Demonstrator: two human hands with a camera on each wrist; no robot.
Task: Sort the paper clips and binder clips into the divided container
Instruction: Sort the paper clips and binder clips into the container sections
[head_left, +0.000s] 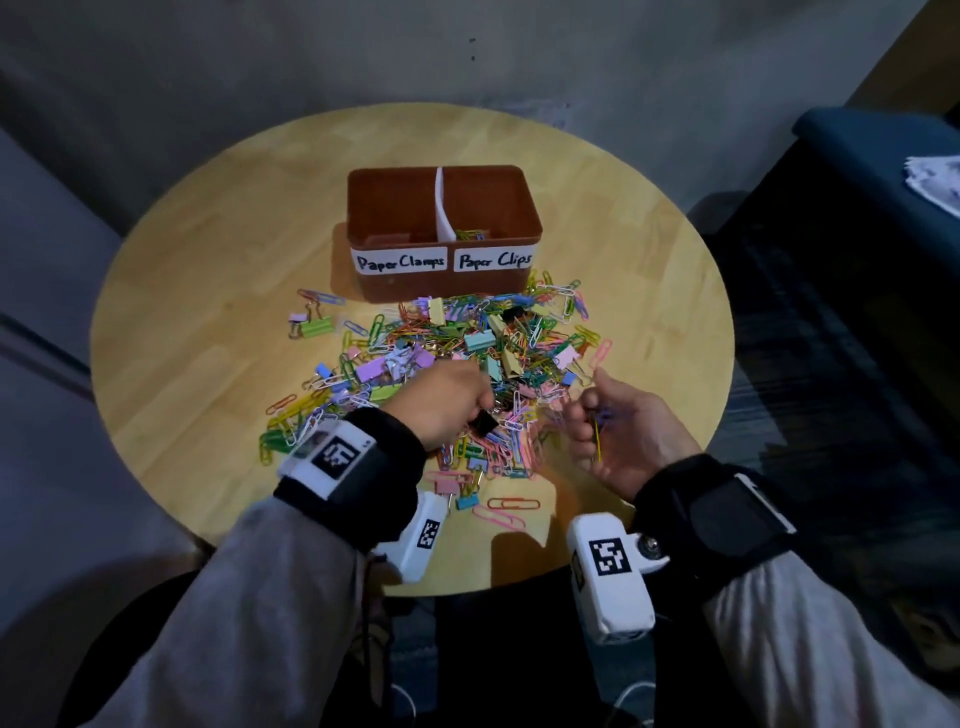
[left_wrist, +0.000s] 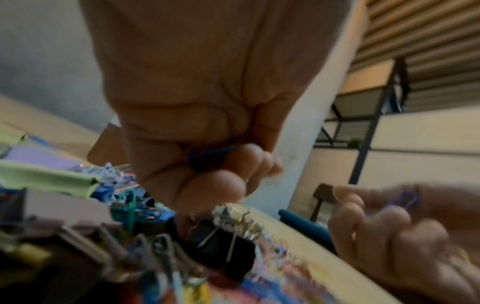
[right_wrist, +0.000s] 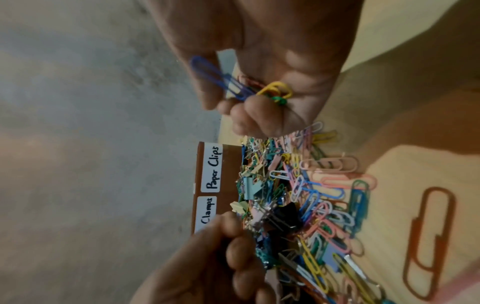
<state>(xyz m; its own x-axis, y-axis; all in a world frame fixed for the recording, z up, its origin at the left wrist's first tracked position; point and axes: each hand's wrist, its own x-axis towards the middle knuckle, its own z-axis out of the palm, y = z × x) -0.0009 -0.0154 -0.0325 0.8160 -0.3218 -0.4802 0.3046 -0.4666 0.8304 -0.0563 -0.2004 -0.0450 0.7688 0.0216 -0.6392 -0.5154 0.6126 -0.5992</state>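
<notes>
A brown divided container (head_left: 524, 208) stands at the back of the table, labelled "Paper Clamps" on the left and "Paper Clips" on the right. A few paper clips (head_left: 470, 235) lie in its right compartment. In front spreads a mixed pile of coloured paper clips and binder clips (head_left: 467, 343). My left hand (head_left: 480, 402) hovers over the pile's near side, fingers curled around something blue (left_wrist: 205, 157), just above a black binder clip (head_left: 483, 422) (left_wrist: 221, 244). My right hand (head_left: 587, 415) grips a bunch of blue, yellow and green paper clips (right_wrist: 249, 88) beside the pile.
The round wooden table (head_left: 208, 270) has bare wood to the left and right of the pile. A green binder clip (head_left: 316, 327) lies apart on the left. Loose pink and orange paper clips (head_left: 506, 506) sit near the front edge. A dark blue seat (head_left: 872, 156) stands to the right.
</notes>
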